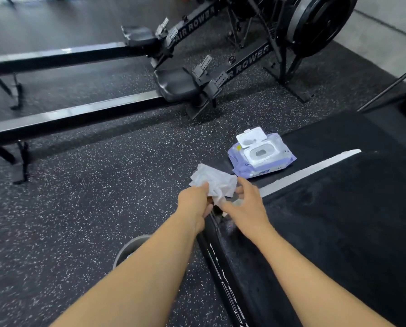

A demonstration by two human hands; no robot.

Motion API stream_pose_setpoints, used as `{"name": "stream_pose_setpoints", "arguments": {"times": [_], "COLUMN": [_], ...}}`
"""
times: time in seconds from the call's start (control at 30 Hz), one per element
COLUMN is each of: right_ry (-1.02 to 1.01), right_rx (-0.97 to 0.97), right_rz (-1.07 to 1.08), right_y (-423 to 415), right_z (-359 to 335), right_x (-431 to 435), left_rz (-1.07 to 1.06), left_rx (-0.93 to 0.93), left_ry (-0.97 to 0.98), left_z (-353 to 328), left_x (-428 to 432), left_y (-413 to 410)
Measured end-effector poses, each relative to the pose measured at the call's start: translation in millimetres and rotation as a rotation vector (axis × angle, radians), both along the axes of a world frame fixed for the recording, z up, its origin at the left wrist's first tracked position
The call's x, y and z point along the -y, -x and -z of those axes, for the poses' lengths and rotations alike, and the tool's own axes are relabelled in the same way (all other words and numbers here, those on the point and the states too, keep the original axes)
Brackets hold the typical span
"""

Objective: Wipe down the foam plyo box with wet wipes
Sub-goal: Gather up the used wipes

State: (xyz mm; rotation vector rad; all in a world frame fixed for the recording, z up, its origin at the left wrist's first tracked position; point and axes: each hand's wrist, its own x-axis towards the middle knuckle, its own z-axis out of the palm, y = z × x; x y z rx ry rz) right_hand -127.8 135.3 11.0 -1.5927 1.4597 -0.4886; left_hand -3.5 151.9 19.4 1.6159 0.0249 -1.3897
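The black foam plyo box (339, 220) fills the lower right, with a white stripe across its top. On its far corner lies a purple pack of wet wipes (262, 155) with its white lid flipped open. A crumpled white wet wipe (217, 182) hangs above the box's near-left edge. My left hand (195, 204) pinches the wipe's left side. My right hand (247, 204) holds its right side with curled fingers.
Two black air rowers (178, 86) stretch across the speckled rubber floor (79, 208) behind and to the left. A grey round bin (131, 249) stands on the floor under my left forearm. A dark pole (391, 88) leans at the far right.
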Motion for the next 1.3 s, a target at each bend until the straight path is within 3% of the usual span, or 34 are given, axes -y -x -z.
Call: {"name": "stream_pose_setpoints", "arguments": {"times": [0.07,0.13,0.27,0.43,0.5,0.57,0.67,0.77,0.87,1.0,1.23,1.3], "right_ry": [-0.317,-0.412,-0.363,-0.408,-0.503,-0.441,-0.072,0.224,0.385,0.368,0.327,0.306], "right_rx": [0.300,0.431,0.356,0.377,0.375,0.243,-0.156,-0.511,-0.742,-0.815,-0.817,-0.833], "right_rz": [0.108,0.171,0.208,0.278,0.201,0.134,0.134,0.021,-0.171,-0.228,-0.182,-0.185], "right_y": [-6.3,-10.4,-15.3,-17.0,-17.7,-17.1,-16.5,-17.8,-23.7,-26.0,-33.0,-35.9], "right_z": [1.7,5.9,21.0,30.2,29.6,33.5,38.4,45.6,58.2,71.6,71.5,69.0], "right_x": [7.4,15.3,29.4,47.5,52.3,58.8,70.8,78.9,82.5,85.1,81.7,79.5], "left_rz": [-0.033,-0.049,-0.067,0.179,0.167,0.136,0.180,0.299,0.456,0.676,0.676,0.643], "left_rx": [-0.026,-0.041,-0.007,0.372,0.416,0.411,0.435,0.709,1.007,1.152,1.042,0.937], "left_ry": [-0.005,-0.005,0.049,0.163,0.161,0.161,0.174,0.078,-0.093,-0.167,-0.205,-0.185], "left_z": [1.3,4.1,11.7,32.1,37.1,41.4,45.9,54.3,61.4,72.5,71.9,68.7], "left_x": [2.6,4.6,10.2,17.8,22.8,27.5,35.1,43.2,49.0,52.7,52.8,49.3], "left_y": [-1.0,-2.3,-7.3,-17.8,-23.4,-28.8,-33.9,-37.4,-39.6,-42.5,-45.2,-45.9]}}
